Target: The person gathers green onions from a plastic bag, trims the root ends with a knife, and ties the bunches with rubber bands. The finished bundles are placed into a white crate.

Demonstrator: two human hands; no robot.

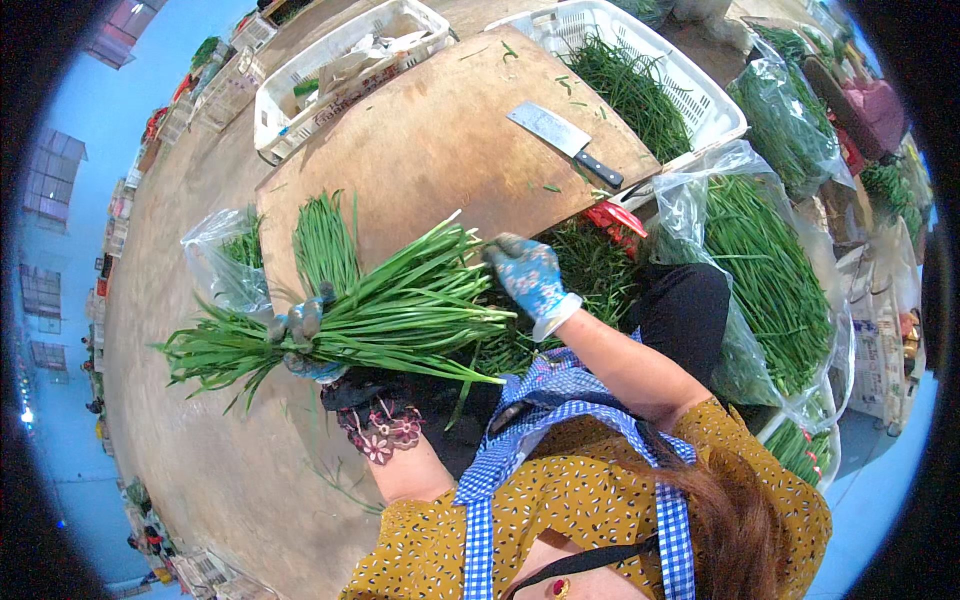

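My left hand [306, 330], in a soiled blue glove, is wrapped around a large loose bunch of garlic chives [405, 300]. The green leaf tips fan out to the left, while the pale stem ends point right over my lap. My right hand [527, 274], in a blue flowered glove, is at the upper stem ends with its fingers curled; whether it pinches any stalks is hidden. A smaller bundle of chives [324, 244] lies on the near left part of the wooden board [427, 142]. Toward the board's right corner rests a cleaver [551, 127] with a black handle.
White plastic crates stand behind the board, one with papers [274, 124], another with loose greens [630, 90]. A clear bag of chives [765, 277] stands at my right. Another plastic bag [225, 255] is left of the board. Trimmings [592, 262] and a red item [615, 219] lie below the board's edge.
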